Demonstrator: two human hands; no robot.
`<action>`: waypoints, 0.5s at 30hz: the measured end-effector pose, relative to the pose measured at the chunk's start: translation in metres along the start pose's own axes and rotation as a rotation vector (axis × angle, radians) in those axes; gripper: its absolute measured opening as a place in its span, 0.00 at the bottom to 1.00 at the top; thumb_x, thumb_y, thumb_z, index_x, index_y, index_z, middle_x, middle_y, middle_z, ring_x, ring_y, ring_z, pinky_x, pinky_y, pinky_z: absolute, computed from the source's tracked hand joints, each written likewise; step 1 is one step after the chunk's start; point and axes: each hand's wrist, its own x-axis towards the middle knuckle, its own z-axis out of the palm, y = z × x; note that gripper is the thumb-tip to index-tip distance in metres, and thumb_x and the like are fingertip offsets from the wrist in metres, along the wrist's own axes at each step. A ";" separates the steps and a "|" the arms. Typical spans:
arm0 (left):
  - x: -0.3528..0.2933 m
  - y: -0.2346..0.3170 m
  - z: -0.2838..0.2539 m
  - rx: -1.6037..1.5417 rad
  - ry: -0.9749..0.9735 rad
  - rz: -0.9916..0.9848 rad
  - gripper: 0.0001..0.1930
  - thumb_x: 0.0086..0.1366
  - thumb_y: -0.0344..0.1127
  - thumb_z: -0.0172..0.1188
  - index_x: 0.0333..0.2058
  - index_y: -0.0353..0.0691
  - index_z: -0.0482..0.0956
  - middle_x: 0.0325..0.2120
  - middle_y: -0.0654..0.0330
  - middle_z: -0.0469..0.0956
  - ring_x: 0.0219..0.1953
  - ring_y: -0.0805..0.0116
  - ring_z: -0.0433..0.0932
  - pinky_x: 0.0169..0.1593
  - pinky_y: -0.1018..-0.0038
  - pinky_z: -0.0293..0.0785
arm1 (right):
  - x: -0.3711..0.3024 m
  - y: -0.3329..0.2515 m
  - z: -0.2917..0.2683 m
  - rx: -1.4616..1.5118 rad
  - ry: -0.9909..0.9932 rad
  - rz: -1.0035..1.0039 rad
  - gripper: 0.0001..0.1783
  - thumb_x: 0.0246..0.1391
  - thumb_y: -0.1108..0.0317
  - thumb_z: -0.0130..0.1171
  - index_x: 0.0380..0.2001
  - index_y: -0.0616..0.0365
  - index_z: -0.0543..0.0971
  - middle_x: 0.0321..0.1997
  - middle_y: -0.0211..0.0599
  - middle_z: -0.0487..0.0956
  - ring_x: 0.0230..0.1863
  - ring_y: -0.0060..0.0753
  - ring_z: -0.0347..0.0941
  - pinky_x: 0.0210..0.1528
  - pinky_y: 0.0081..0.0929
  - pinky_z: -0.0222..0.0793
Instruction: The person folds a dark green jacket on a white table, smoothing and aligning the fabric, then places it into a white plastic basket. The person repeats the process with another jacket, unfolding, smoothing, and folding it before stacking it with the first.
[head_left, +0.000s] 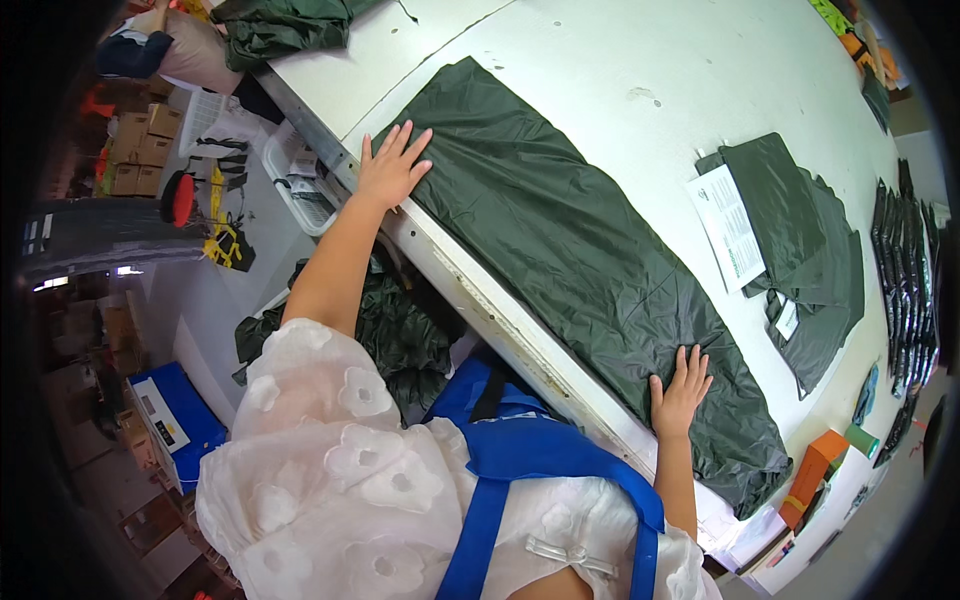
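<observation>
A long piece of thin, shiny dark green fabric (570,220), folded lengthwise and wrinkled, lies along the near edge of the white table (620,80). My left hand (393,165) rests flat on its far left end with the fingers spread. Toward the other end, my right hand (681,392) lies palm down on the fabric, fingers stretched out. Neither hand grips anything. Beyond the fabric, to the right, are folded dark green pieces (800,230) with a white printed sheet (727,228) on them.
Another green bundle (290,25) lies at the table's far left, near a person (190,50). More green fabric (400,330) hangs below the table edge. Black packaged items (900,280) are stacked at right, near an orange box (812,478). A white basket (300,185) stands left.
</observation>
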 end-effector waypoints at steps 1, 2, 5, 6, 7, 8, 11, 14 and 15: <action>0.007 0.012 -0.003 -0.006 -0.023 -0.081 0.30 0.67 0.60 0.42 0.66 0.66 0.54 0.68 0.58 0.49 0.70 0.53 0.46 0.68 0.47 0.32 | 0.006 -0.005 -0.008 0.007 -0.022 0.018 0.36 0.53 0.48 0.55 0.61 0.56 0.64 0.68 0.46 0.58 0.70 0.54 0.46 0.70 0.57 0.32; 0.012 0.028 -0.008 -0.011 -0.047 -0.164 0.30 0.67 0.60 0.43 0.66 0.65 0.54 0.68 0.58 0.48 0.70 0.52 0.45 0.68 0.46 0.32 | 0.018 -0.013 -0.019 -0.054 -0.034 0.048 0.32 0.52 0.51 0.57 0.57 0.56 0.69 0.64 0.45 0.63 0.67 0.52 0.52 0.69 0.54 0.37; 0.025 0.064 -0.022 0.018 0.147 -0.058 0.29 0.65 0.58 0.48 0.64 0.63 0.59 0.69 0.56 0.46 0.70 0.49 0.41 0.67 0.44 0.35 | 0.067 -0.074 -0.051 0.097 0.215 -0.155 0.30 0.50 0.53 0.59 0.56 0.49 0.71 0.65 0.42 0.62 0.68 0.49 0.51 0.69 0.52 0.39; 0.035 0.073 -0.025 -0.046 0.204 0.106 0.28 0.65 0.56 0.49 0.64 0.64 0.59 0.68 0.56 0.47 0.70 0.48 0.43 0.67 0.45 0.38 | 0.085 -0.102 -0.059 0.083 0.182 -0.273 0.30 0.50 0.52 0.60 0.57 0.45 0.71 0.66 0.40 0.61 0.69 0.49 0.50 0.69 0.53 0.38; 0.049 0.082 -0.028 -0.164 0.228 0.289 0.27 0.66 0.53 0.49 0.63 0.65 0.60 0.68 0.58 0.48 0.69 0.49 0.46 0.67 0.46 0.40 | 0.102 -0.130 -0.063 0.064 0.151 -0.388 0.31 0.50 0.51 0.60 0.59 0.41 0.70 0.67 0.38 0.60 0.70 0.49 0.48 0.69 0.54 0.37; 0.068 0.095 -0.028 -0.242 0.226 0.425 0.26 0.67 0.53 0.48 0.63 0.64 0.60 0.68 0.59 0.50 0.69 0.51 0.47 0.67 0.46 0.41 | 0.114 -0.153 -0.057 0.062 0.115 -0.449 0.32 0.50 0.49 0.59 0.60 0.37 0.69 0.68 0.35 0.59 0.71 0.49 0.46 0.69 0.56 0.36; 0.129 0.098 -0.021 0.069 0.181 0.405 0.24 0.69 0.52 0.43 0.62 0.60 0.61 0.65 0.60 0.58 0.68 0.56 0.51 0.67 0.47 0.42 | 0.131 -0.188 -0.025 -0.034 0.042 -0.550 0.32 0.53 0.42 0.55 0.62 0.30 0.67 0.71 0.30 0.56 0.73 0.51 0.41 0.69 0.63 0.30; 0.171 0.046 -0.007 -0.040 0.206 0.207 0.20 0.67 0.53 0.47 0.51 0.51 0.73 0.53 0.61 0.70 0.59 0.60 0.63 0.65 0.53 0.51 | 0.135 -0.186 -0.009 -0.073 -0.041 -0.500 0.31 0.54 0.39 0.51 0.61 0.29 0.67 0.71 0.28 0.56 0.73 0.52 0.41 0.68 0.64 0.31; 0.181 0.040 -0.010 0.004 0.200 0.285 0.18 0.66 0.52 0.50 0.46 0.49 0.76 0.47 0.62 0.74 0.55 0.62 0.68 0.63 0.57 0.56 | 0.134 -0.185 -0.006 -0.064 -0.057 -0.477 0.31 0.53 0.39 0.51 0.61 0.29 0.68 0.71 0.28 0.56 0.73 0.52 0.42 0.68 0.65 0.31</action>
